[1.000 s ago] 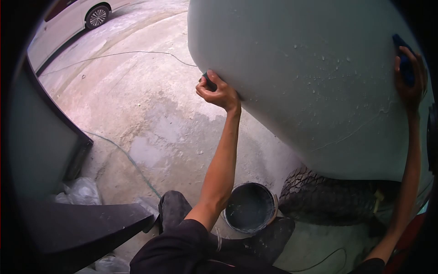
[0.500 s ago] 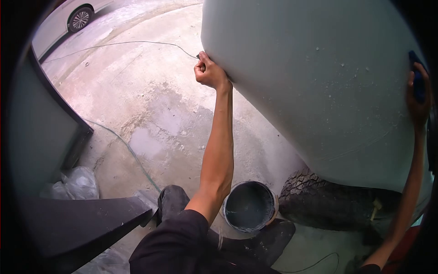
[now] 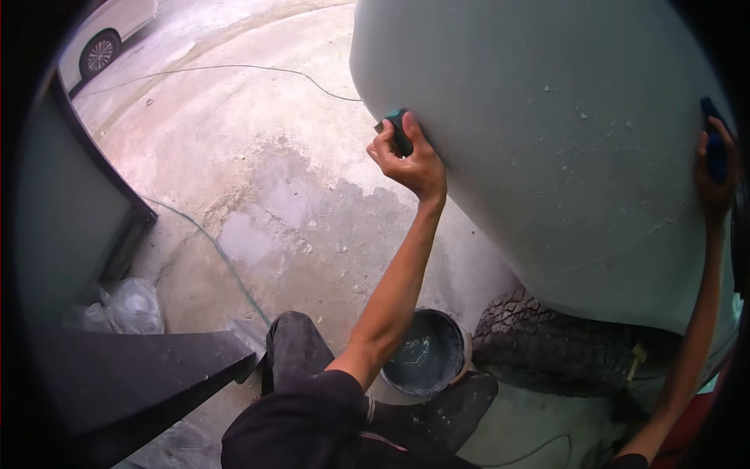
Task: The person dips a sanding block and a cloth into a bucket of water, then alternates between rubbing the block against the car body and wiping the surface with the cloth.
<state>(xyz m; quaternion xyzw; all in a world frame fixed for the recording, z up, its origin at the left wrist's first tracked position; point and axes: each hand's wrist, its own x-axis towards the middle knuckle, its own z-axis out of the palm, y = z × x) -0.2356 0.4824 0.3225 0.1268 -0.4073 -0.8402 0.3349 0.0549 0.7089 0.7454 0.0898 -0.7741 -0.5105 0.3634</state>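
Observation:
A large, smooth grey vehicle panel [image 3: 500, 117] curves across the right half of the head view, with water drops and a thin wet streak on it. At the panel's left edge, my left hand [image 3: 418, 160] is closed around a small dark block [image 3: 401, 134] with a green top, pinched between thumb and fingers. Far to the right, my right hand [image 3: 717, 176] is wrapped round a blue block [image 3: 716, 152] against the panel. Part of that blue block is hidden by my fingers.
A dark bucket [image 3: 426, 352] of liquid stands between my legs. Beside it, under the panel, is a treaded tyre [image 3: 547, 348]. Dark panels [image 3: 133, 375] stand at left near crumpled clear plastic [image 3: 134, 305]. A hose [image 3: 215, 242] crosses the wet concrete; a white car [image 3: 105, 35] is beyond.
My left hand has moved right and slightly down along the panel edge and turned, so the block in it now shows. My right hand has stayed at nearly the same place.

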